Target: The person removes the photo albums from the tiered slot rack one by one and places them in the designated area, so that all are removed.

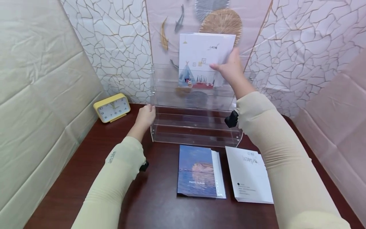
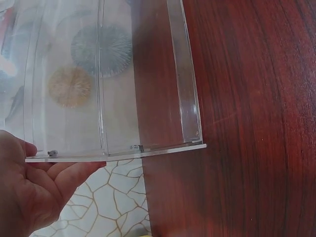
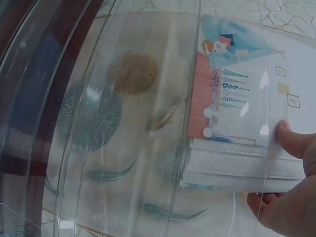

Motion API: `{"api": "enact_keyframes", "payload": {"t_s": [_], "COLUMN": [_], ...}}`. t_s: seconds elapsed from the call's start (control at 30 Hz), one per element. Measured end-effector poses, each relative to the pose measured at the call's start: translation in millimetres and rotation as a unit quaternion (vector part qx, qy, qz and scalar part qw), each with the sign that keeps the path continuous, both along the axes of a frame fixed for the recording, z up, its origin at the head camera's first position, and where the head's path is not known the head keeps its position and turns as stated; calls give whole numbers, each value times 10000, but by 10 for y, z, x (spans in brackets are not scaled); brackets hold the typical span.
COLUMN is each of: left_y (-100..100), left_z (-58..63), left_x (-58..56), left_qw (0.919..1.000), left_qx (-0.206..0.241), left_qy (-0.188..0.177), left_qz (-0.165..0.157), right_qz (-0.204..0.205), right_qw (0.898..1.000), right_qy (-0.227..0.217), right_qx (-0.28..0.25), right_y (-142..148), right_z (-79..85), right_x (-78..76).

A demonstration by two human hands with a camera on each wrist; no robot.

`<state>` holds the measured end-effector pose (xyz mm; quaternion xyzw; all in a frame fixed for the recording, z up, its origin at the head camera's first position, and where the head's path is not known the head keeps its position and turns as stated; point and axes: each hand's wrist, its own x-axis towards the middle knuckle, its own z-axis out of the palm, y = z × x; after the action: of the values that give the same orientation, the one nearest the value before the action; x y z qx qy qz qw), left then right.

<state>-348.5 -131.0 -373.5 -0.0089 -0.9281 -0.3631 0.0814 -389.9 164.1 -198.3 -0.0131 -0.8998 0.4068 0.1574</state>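
A clear acrylic tiered rack stands upright at the back of the dark red table. My left hand grips the edge of its left side panel, thumb on one face and fingers on the other. Up at the rack's top tier, my right hand pinches the right edge of a white album with a blue tent drawing on its cover. In the right wrist view the album stands behind a clear strip, its thick white page edges showing.
A blue photo album lies on the table in front of the rack, beside a white book partly covered by my right sleeve. At the back left stands a yellow clock. Cloth-covered walls enclose the table.
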Motion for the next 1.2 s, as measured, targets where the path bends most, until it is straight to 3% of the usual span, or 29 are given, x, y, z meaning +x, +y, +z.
{"api": "enact_keyframes", "payload": {"t_s": [0.3,0.53,0.77,1.03,1.2], "left_y": [34,46,36,-21,-15], "left_z": [-15,-6,17,15,11], "left_x": [-25,-21,-9,-9,-14], "left_qw": [10000,9999,9999,9999,9998], "left_qx": [-48,-77,-89,-104,-89], "left_qy": [53,95,57,-76,-91], "left_qz": [-57,-15,-63,-79,-125], "right_qz": [-28,437,585,694,629], "right_qw": [9983,9955,9964,9970,9971], "right_qy": [333,381,208,306,366], "right_qx": [467,749,578,164,233], "right_y": [-91,-252,-292,-320,-308], "right_z": [152,306,346,313,329], "right_x": [-63,-90,-70,-97,-110]}}
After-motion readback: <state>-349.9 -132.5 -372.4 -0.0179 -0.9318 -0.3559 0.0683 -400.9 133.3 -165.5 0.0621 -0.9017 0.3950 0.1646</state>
